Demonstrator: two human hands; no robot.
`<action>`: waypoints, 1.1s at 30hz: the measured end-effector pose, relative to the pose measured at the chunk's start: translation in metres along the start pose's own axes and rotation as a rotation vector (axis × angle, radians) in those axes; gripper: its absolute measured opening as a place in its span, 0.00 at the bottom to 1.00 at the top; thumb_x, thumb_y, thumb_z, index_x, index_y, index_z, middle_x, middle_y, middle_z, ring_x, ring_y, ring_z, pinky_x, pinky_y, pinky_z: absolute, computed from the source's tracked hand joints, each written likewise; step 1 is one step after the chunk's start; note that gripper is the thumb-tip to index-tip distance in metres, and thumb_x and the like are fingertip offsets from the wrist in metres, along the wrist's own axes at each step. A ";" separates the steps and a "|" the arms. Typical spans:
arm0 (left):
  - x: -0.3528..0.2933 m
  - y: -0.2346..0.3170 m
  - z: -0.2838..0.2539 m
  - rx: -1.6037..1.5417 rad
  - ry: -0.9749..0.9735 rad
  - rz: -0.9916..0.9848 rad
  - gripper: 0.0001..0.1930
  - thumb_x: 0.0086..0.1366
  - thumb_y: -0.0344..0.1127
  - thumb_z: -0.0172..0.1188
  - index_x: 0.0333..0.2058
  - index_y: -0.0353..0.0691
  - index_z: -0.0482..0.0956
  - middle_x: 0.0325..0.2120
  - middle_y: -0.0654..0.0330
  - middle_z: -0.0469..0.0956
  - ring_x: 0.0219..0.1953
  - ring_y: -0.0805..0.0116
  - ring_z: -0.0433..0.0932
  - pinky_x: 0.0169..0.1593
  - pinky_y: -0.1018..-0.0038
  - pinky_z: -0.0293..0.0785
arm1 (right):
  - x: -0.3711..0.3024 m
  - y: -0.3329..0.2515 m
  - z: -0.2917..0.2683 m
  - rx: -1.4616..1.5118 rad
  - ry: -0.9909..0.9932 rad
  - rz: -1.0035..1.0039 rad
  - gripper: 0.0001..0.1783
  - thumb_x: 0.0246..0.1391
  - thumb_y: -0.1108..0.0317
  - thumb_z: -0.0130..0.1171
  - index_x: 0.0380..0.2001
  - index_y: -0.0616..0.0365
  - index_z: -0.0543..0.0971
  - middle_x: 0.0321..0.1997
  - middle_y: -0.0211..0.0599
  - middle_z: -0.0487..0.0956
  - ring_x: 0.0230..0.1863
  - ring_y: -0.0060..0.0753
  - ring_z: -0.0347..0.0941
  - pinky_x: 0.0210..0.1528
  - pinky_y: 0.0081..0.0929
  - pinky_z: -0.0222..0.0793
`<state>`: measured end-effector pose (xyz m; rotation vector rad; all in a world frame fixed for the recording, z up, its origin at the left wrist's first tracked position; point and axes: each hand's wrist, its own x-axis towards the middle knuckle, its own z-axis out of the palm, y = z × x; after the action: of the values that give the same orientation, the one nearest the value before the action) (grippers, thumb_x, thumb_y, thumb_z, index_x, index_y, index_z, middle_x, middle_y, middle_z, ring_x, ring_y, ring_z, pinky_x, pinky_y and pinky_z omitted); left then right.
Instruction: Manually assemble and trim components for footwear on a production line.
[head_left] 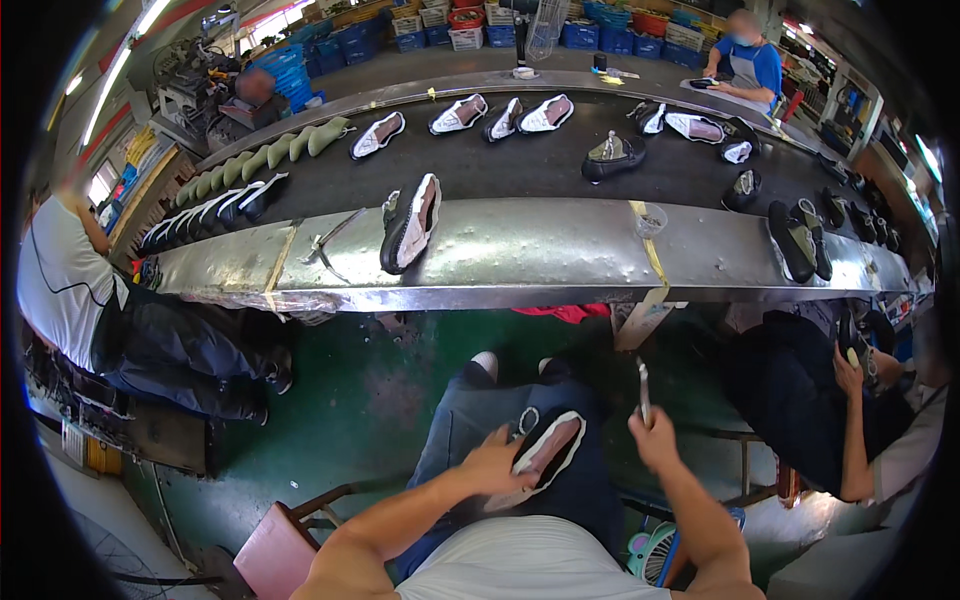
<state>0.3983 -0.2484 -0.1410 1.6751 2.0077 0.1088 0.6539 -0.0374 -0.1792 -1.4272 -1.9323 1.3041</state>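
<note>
At lower centre, one shoe (556, 447) is clamped by the fingers of the left hand (488, 466); one tool (643, 386) is enclosed by those of the right hand (655, 440). The shoe's pinkish underside is rimmed in white and black.

White creased top (530, 560), blue jeans (447, 425), pale shoe toes (486, 364), bare forearms (405, 520), ungloved hands (492, 465)

No lettering, label, number or sign can be read on the steel-edged conveyor (540, 235) or the plastic crates (581, 37) beyond it.
</note>
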 end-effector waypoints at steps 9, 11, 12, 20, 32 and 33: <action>0.106 -0.016 0.002 -1.026 0.079 0.076 0.39 0.64 0.49 0.65 0.67 0.35 0.62 0.59 0.48 0.73 0.60 0.58 0.73 0.63 0.67 0.67 | -0.104 -0.019 0.000 0.286 -0.289 0.181 0.17 0.63 0.63 0.57 0.48 0.65 0.75 0.30 0.31 0.79 0.29 0.21 0.73 0.32 0.24 0.71; 0.079 -0.018 -0.022 -1.195 0.205 0.132 0.37 0.66 0.42 0.64 0.69 0.43 0.58 0.59 0.54 0.71 0.60 0.64 0.70 0.63 0.69 0.65 | -0.107 -0.041 -0.006 0.096 -0.374 0.010 0.17 0.64 0.61 0.55 0.47 0.64 0.76 0.31 0.37 0.81 0.31 0.28 0.76 0.37 0.27 0.73; 0.059 -0.016 -0.033 -1.288 0.222 0.132 0.36 0.68 0.41 0.63 0.70 0.48 0.57 0.58 0.57 0.71 0.59 0.67 0.69 0.63 0.69 0.64 | -0.113 -0.051 -0.005 0.098 -0.392 0.028 0.17 0.64 0.61 0.55 0.47 0.64 0.76 0.31 0.37 0.81 0.31 0.28 0.76 0.37 0.27 0.73; 0.007 -0.031 -0.037 -1.194 0.278 0.124 0.28 0.73 0.41 0.55 0.68 0.50 0.57 0.54 0.58 0.72 0.56 0.68 0.69 0.61 0.70 0.64 | -0.093 -0.107 0.039 0.016 -0.719 -0.229 0.21 0.64 0.62 0.56 0.55 0.62 0.73 0.42 0.42 0.82 0.42 0.35 0.79 0.48 0.28 0.72; 0.000 -0.060 -0.037 -0.845 0.349 0.164 0.30 0.73 0.42 0.53 0.69 0.41 0.57 0.70 0.43 0.52 0.74 0.49 0.50 0.72 0.65 0.49 | -0.064 -0.127 0.063 0.418 -0.989 0.138 0.16 0.68 0.61 0.53 0.51 0.62 0.74 0.42 0.37 0.79 0.41 0.25 0.75 0.50 0.34 0.77; 0.002 -0.061 -0.040 -0.865 0.304 0.120 0.30 0.73 0.41 0.53 0.69 0.40 0.56 0.70 0.43 0.53 0.73 0.50 0.50 0.72 0.65 0.50 | -0.057 -0.131 0.063 0.417 -1.015 0.238 0.15 0.68 0.62 0.51 0.51 0.61 0.74 0.43 0.36 0.78 0.42 0.26 0.75 0.47 0.34 0.77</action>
<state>0.3265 -0.2502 -0.1304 1.2316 1.6574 1.1510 0.5606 -0.1216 -0.0866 -0.8344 -1.8085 2.7167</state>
